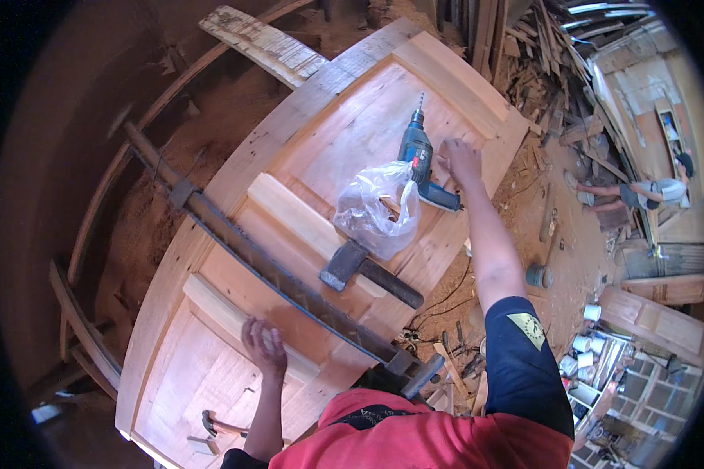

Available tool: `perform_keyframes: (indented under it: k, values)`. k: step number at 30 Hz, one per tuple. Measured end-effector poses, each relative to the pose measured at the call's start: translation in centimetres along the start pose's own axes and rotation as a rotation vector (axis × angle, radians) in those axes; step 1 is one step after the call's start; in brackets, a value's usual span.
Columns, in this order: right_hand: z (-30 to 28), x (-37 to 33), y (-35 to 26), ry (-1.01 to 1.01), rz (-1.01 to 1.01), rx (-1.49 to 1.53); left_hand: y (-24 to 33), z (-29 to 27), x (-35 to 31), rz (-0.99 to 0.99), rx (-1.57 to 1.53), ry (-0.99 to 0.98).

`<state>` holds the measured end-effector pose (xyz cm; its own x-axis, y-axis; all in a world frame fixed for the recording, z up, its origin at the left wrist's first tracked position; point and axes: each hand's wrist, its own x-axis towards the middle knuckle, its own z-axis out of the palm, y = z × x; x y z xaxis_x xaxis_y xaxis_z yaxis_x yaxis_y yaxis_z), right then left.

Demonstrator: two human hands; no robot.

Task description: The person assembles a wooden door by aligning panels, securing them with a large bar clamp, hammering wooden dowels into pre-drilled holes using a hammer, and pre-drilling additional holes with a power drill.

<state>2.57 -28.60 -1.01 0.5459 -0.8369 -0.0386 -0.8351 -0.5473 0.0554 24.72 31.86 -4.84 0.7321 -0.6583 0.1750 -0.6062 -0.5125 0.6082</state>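
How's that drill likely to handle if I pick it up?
The drill will probably feel heavy toward its bulky motor body. Its slim bit juts out bare, so it could scratch the wooden panel if dragged. The clear plastic bag against it looks thin and crumpled, so it may shift along.

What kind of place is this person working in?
Probably a woodworking shop: a long metal clamp lies across a big panelled wooden piece, a power drill rests on it, and scrap wood is piled nearby.
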Motion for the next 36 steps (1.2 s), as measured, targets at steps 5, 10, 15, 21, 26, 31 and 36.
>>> perform_keyframes:
  k: [5, 10, 15, 21, 26, 31, 36]
  values:
    - [-6.6, -9.3, -2.7, 0.467, 0.167, 1.036, 3.5, 0.1, -3.7, 0.002, -0.069, -0.100]
    - [-10.1, -30.1, -9.2, 0.112, 0.280, 1.847, 8.9, -0.1, -6.1, 0.048, -0.395, -0.404]
    - [-8.4, -44.9, -17.1, -0.354, 0.355, 2.108, 14.5, -1.9, -10.9, -0.104, -1.070, -0.880]
    - [-6.7, -52.1, -19.0, -0.269, 0.319, 1.938, 14.8, -4.7, -17.1, -0.454, -1.070, -0.889]
    - [-6.1, -57.1, -19.6, -0.384, 0.284, 1.965, 14.2, -6.8, -21.1, -0.666, -1.322, -0.749]
    - [-4.9, -60.8, -19.7, -0.377, 0.307, 1.959, 13.0, -9.2, -22.7, -0.795, -1.368, -0.776]
    - [-1.6, -63.1, -20.8, -0.828, 0.401, 1.864, 10.8, -7.9, -25.3, -0.532, -0.928, -0.854]
